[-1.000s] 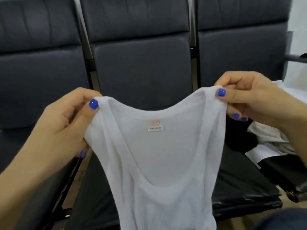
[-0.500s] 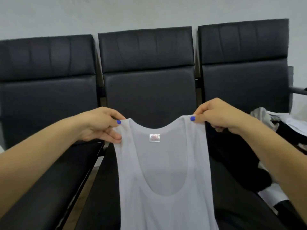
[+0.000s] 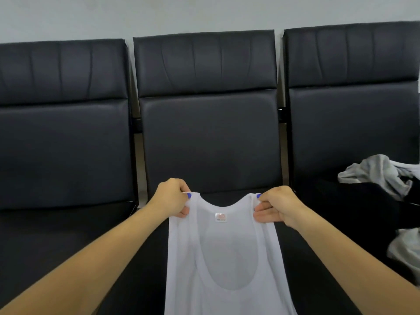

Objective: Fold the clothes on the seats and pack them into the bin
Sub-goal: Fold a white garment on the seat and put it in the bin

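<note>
A white sleeveless vest [image 3: 227,264] hangs in front of the middle seat [image 3: 209,142] of a row of three black padded seats, held up by its two shoulder straps. The left hand [image 3: 169,198] pinches the left strap between thumb and curled fingers, and the right hand [image 3: 278,206] pinches the right strap the same way; both thumbs show blue nail polish at the top edge of the fabric. The two hands sit level with each other, a short way apart, so the neckline sags in a shallow curve between them.

The vest's long axis runs straight up and down: straps and neck opening at the top, pointing toward the seat back, and the body dropping toward the viewer until it leaves the bottom edge of the view. Its hem is out of sight. A small label [image 3: 221,217] with a reddish mark sits just below the back neckline, facing the camera, and the deeper front scoop shows through the thin cloth lower down.

On the right seat [image 3: 350,133] lies a loose pile of clothes [image 3: 377,173], grey and white pieces over something dark. The left seat [image 3: 63,151] stands beside the left forearm. A pale wall [image 3: 159,14] runs behind the seat backs.
</note>
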The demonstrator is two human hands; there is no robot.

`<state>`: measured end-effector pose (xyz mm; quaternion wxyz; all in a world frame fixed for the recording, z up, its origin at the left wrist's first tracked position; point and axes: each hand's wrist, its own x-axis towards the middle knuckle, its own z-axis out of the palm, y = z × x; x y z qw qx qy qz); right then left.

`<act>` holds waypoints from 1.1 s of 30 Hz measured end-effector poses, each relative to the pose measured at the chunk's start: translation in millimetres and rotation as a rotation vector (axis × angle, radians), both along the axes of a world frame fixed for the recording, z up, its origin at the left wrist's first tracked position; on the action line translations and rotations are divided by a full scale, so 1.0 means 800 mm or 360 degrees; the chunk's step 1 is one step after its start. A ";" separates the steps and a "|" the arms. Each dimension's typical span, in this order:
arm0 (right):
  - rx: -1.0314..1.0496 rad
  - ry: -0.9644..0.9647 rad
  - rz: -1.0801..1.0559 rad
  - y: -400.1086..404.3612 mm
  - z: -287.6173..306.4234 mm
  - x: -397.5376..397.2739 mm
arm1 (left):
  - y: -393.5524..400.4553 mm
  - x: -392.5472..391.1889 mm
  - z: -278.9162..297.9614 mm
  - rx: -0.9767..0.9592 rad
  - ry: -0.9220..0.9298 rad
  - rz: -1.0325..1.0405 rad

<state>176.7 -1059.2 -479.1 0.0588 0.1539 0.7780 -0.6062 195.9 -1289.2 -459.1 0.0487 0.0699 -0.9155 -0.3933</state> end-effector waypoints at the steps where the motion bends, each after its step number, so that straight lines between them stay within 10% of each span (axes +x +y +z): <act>1: 0.0002 -0.0019 -0.0028 -0.003 -0.010 -0.010 | 0.000 -0.009 -0.011 -0.0049 0.0017 0.0000; 21: 0.0566 0.0396 0.0156 -0.065 -0.102 -0.225 | -0.020 -0.206 -0.133 0.0099 0.0229 0.0116; 26: 0.1237 0.0378 0.0746 -0.076 -0.118 -0.192 | -0.011 -0.128 -0.116 0.0152 0.0554 0.0026; 33: 0.1701 0.0350 0.0920 -0.075 -0.076 -0.122 | -0.023 0.104 -0.087 -0.0222 -0.0069 -0.0462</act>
